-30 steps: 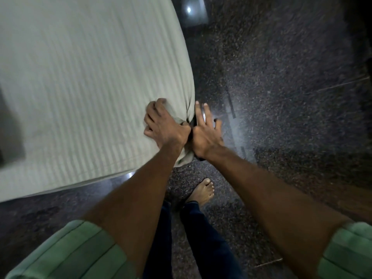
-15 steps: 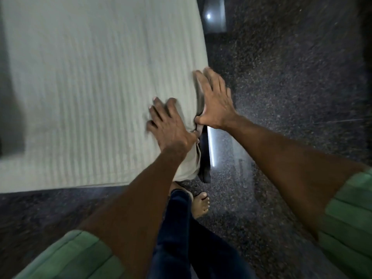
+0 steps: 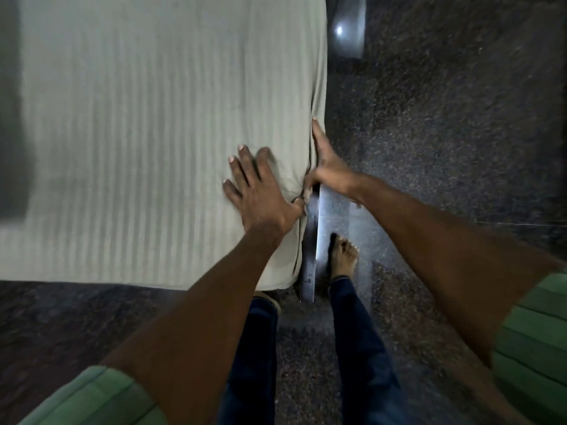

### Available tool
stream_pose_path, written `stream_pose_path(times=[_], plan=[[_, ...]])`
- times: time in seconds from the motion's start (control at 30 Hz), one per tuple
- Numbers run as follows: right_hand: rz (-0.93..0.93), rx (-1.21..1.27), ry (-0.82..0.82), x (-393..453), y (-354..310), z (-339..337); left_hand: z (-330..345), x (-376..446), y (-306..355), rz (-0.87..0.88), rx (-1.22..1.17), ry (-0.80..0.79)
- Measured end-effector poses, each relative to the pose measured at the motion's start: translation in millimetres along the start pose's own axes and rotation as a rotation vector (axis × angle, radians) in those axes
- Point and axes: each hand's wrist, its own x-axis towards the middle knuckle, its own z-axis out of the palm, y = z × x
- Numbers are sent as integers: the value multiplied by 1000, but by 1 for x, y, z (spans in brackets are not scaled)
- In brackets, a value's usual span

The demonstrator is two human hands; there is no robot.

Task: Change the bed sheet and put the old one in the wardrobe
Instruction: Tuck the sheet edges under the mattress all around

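Observation:
A pale grey-green striped bed sheet (image 3: 147,124) covers the mattress and fills the upper left of the view. My left hand (image 3: 260,191) lies flat on top of the sheet near the bed's near right corner, fingers spread. My right hand (image 3: 326,162) presses flat against the side of the mattress at the right edge, fingers pointing away from me, thumb touching the hanging sheet fold. Neither hand grips anything. The wardrobe is not in view.
A dark metal bed frame rail (image 3: 310,246) shows below the corner. Dark speckled stone floor (image 3: 445,133) lies right of and below the bed. My bare right foot (image 3: 343,256) stands beside the rail. A grey blurred shape (image 3: 12,118) is at the far left.
My left hand let go of the bunched corner and flattened on the sheet. My right hand slid forward along the mattress side. The view shifted forward and my feet stepped.

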Motion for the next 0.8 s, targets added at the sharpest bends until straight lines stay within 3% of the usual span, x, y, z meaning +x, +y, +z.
stream_pose_path(times=[0.07,0.13,0.3,0.4,0.53,0.7,0.73,0.8], plan=[[-50,146,110,-4,1,-6,0,6,10,-72,14,10],[-86,110,177,-1,-1,-3,1,10,17,-155,30,35],[22,-2,314,8,-2,16,2,11,23,-209,-75,23],[213,-200,401,8,-9,20,-4,10,24,-232,-122,141],[271,-307,282,27,-24,20,-10,29,31,-125,-26,155],[427,259,-229,43,-16,-27,-14,47,48,-241,-87,151],[448,334,-230,42,-14,-40,-14,49,52,-265,-78,152],[361,317,-75,44,-12,-55,-14,52,57,-315,-41,169]])
